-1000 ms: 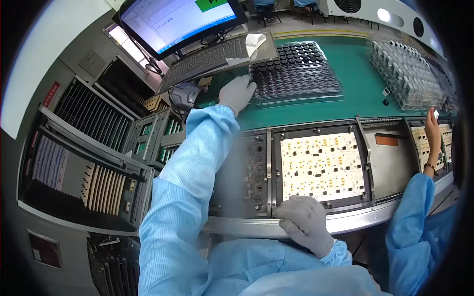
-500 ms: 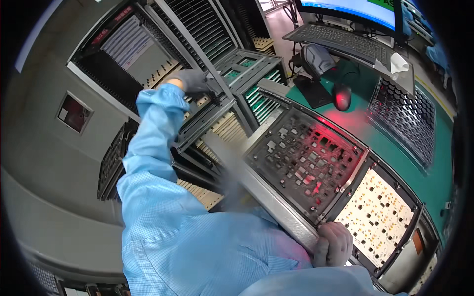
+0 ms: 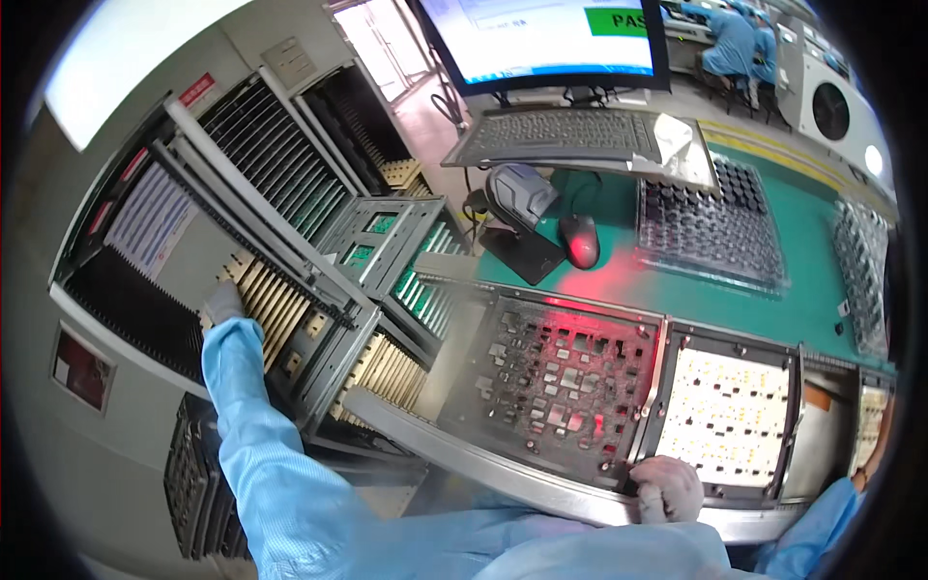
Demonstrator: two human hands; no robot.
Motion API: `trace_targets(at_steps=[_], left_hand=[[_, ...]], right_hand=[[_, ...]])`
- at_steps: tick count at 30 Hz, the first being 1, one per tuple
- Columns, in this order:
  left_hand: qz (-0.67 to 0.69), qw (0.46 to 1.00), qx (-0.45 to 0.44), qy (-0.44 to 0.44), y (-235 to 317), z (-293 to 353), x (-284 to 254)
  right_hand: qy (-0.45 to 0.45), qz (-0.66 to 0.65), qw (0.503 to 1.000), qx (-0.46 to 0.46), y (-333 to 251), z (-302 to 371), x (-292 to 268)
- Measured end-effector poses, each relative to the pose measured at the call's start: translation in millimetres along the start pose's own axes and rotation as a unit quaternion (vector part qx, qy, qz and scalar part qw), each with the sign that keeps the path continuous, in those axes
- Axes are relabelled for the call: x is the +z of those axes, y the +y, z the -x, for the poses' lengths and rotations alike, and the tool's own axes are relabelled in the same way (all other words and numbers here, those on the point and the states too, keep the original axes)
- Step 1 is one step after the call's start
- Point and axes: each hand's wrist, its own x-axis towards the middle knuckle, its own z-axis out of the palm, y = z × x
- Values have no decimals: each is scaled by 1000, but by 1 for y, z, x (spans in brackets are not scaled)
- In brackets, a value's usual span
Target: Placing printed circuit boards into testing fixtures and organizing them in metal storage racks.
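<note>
- left hand is by boards in the rack; can't tell grip
- right hand curls by rail, right of rack
- crooked pulls might scrape boards

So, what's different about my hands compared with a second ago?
Your left hand has moved away from beside the clear tray and across to the left, now at the row of cream boards; whether it grips one isn't clear. The red-lit mouse is now in view. Your right hand stayed at the front metal rail, near the framed board.
</note>
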Motion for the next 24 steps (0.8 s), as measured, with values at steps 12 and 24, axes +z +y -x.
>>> trace_targets(at_steps=[12, 24], left_hand=[[-56, 988, 16, 142, -29, -68, 91], [-45, 923, 295, 243, 23, 219, -149]], right_hand=[[37, -24, 997, 60, -8, -2, 10], [-23, -96, 995, -15, -13, -6, 27]])
